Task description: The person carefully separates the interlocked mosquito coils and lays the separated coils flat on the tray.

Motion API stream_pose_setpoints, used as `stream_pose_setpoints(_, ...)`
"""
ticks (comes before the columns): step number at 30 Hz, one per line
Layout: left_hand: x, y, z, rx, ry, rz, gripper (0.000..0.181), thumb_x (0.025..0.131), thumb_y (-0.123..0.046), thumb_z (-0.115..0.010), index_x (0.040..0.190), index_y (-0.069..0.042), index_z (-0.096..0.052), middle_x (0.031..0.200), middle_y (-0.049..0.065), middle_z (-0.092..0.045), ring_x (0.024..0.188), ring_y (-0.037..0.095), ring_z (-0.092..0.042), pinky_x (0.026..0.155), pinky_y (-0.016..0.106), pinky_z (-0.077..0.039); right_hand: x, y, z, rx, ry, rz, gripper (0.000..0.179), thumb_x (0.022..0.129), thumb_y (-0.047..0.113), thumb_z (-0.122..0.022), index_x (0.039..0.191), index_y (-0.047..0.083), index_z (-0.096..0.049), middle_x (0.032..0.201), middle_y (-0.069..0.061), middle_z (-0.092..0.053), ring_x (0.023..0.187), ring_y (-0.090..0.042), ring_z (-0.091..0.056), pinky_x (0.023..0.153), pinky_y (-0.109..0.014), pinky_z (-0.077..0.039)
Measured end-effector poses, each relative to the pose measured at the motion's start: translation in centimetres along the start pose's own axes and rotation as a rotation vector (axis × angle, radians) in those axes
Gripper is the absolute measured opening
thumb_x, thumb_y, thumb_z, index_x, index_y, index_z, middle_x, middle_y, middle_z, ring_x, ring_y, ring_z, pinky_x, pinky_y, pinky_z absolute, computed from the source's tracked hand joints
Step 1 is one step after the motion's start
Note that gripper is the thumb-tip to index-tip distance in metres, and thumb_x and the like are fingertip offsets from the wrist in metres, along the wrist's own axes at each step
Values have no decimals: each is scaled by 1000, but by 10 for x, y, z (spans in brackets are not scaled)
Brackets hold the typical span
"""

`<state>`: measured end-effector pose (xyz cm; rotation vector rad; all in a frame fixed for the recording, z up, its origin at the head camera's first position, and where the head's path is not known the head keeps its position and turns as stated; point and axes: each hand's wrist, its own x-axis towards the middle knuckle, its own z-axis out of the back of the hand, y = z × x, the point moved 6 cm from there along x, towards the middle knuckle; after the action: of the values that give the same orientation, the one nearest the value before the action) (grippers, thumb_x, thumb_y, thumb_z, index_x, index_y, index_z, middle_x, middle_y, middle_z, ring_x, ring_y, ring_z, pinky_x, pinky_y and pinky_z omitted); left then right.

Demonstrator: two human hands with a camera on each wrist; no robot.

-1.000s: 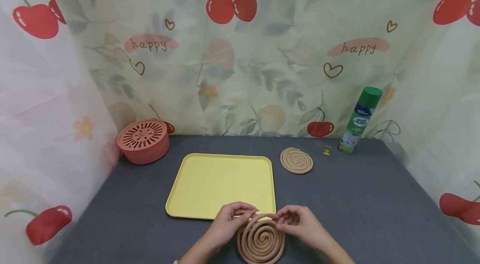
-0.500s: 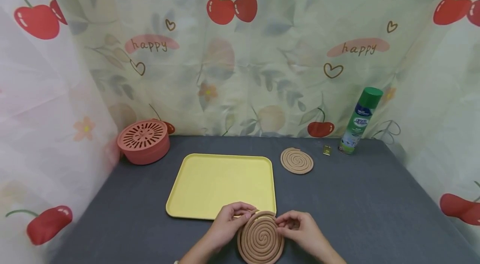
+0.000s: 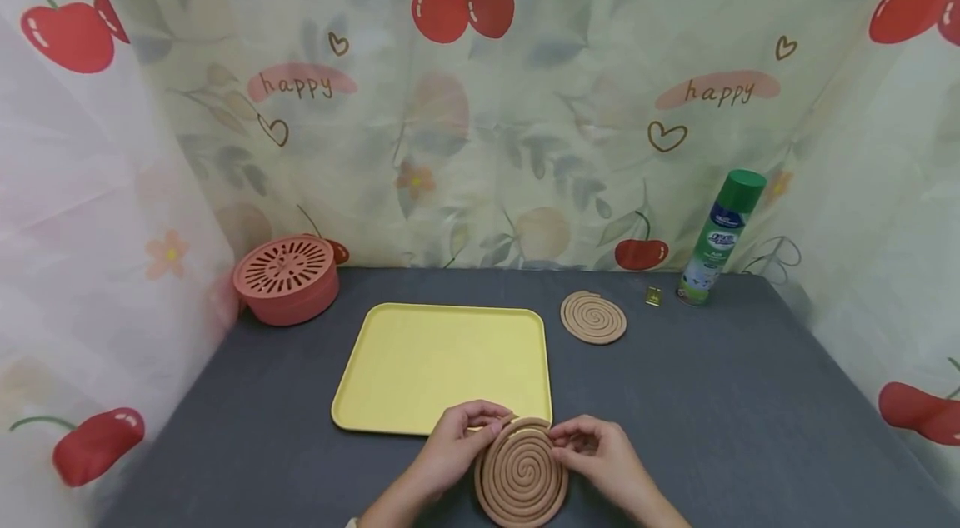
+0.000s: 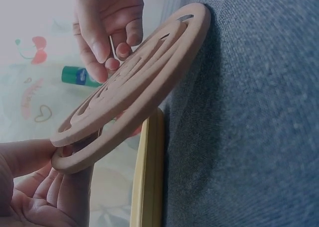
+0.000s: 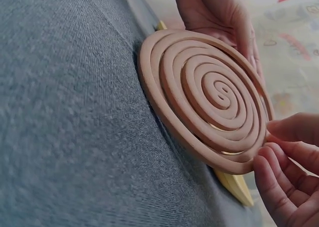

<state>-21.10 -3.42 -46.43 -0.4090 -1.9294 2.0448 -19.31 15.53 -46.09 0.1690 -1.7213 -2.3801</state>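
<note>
Between my two hands a brown mosquito coil (image 3: 523, 478) stands tilted, its lower edge by the dark tablecloth. My left hand (image 3: 463, 436) pinches its upper left rim between thumb and fingers. On the upper right rim, my right hand (image 3: 600, 453) pinches the coil with thumb and fingertips. In the left wrist view the coil (image 4: 124, 117) shows two outer rings spread slightly apart near the left thumb. From the right wrist its face (image 5: 172, 107) shows two interleaved spirals, with narrow gaps between some rings.
A yellow tray (image 3: 442, 366) lies just beyond the hands. Behind it to the right are a second mosquito coil (image 3: 593, 317), a small gold metal piece (image 3: 653, 296) and a green spray can (image 3: 720, 241). A pink slotted round box (image 3: 287, 286) stands at the back left.
The coil's rings, spread apart a second ago, now lie closer together and flatter. My right hand has shifted slightly down at the rim; the left hand has hardly moved.
</note>
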Motion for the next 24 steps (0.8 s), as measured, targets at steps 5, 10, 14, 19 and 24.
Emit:
stream_pose_setpoints(5, 2, 3, 1, 2, -14, 33, 24, 94, -8, -53, 111, 7, -61, 99, 19, -67, 85, 10, -62, 70, 19, -53, 9, 3, 5, -20, -56, -46, 30, 77, 10, -74, 100, -6, -63, 86, -12, -63, 67, -4, -58, 60, -21, -50)
stream_pose_setpoints(10, 2, 3, 1, 3, -11, 27, 24, 94, -8, -53, 111, 7, -61, 99, 19, -67, 84, 8, -62, 71, 18, -52, 12, 8, 3, -62, 10, 13, 30, 79, 12, -73, 102, -6, -64, 90, -16, -66, 72, -2, -59, 65, -22, -52)
stream_pose_setpoints(14, 1, 0, -1, 8, -8, 11, 24, 93, -10, -54, 111, 6, -61, 98, 18, -68, 83, 5, -62, 71, 16, -51, 10, 11, 2, -56, 39, 40, 27, 79, 12, -73, 98, -6, -65, 90, -17, -66, 73, -1, -59, 66, -22, -52)
stream_pose_setpoints(19, -1, -2, -1, 14, -12, 9, 23, 93, -10, -55, 109, 4, -62, 98, 18, -68, 83, 6, -62, 70, 16, -51, 9, 12, 2, -43, 50, 13, 25, 80, 11, -72, 98, -5, -64, 90, -16, -65, 74, -3, -59, 65, -22, -52)
stream_pose_setpoints(24, -1, 0, -3, -8, 5, 19, 23, 94, -8, -53, 111, 6, -61, 100, 19, -68, 83, 7, -64, 70, 17, -52, 7, 12, 1, -2, 71, -38, 25, 80, 9, -71, 99, -5, -62, 90, -12, -63, 76, -6, -58, 63, -23, -53)
